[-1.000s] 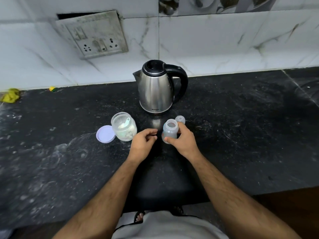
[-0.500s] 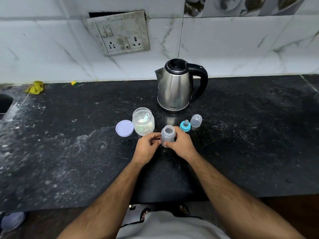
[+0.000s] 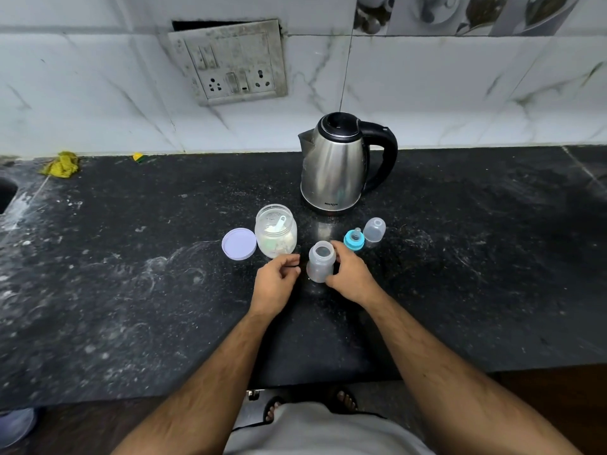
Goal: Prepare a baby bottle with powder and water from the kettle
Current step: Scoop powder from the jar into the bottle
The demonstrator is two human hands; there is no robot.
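An open clear baby bottle (image 3: 320,261) stands upright on the black counter (image 3: 131,290), with my right hand (image 3: 352,277) wrapped around its right side. My left hand (image 3: 276,282) hovers just left of it, fingers loosely curled and holding nothing. The open powder jar (image 3: 275,230) with a white scoop inside stands behind my left hand, its lilac lid (image 3: 238,243) lying flat beside it. A blue nipple ring (image 3: 354,240) and a clear cap (image 3: 374,229) rest to the bottle's right. The steel kettle (image 3: 335,165) with a black handle stands behind them.
A wall socket panel (image 3: 230,62) hangs on the marble backsplash. A yellow cloth (image 3: 61,164) and a small yellow scrap (image 3: 138,157) lie at the back left, near a sink edge (image 3: 5,195). The counter's front edge runs just before my feet.
The camera view shifted left, so the scene slid right. The nipple ring came into sight beside the cap. My left hand eased slightly away from the bottle; the right hand stayed on it.
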